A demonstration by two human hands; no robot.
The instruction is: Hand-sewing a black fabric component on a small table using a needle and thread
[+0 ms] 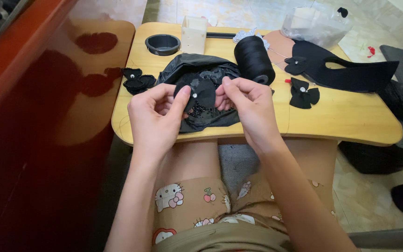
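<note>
Left hand (155,119) grip pinches black bow (200,93) | right hand (250,109) grip pinches its other edge, steadying it | bow held above bead bag (197,70), thread spool (253,58) right of bag on desk (341,116)

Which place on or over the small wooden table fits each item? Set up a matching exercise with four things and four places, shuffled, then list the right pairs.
Things:
1. black thread spool
2. round black cup holder
3. finished black bow
4. black fabric flower

Places:
A. pinched between both hands
B. far left corner of the table
C. lying right of the hands
D. standing behind the right hand

Pairs: 1-D, 2-B, 3-C, 4-A
</note>
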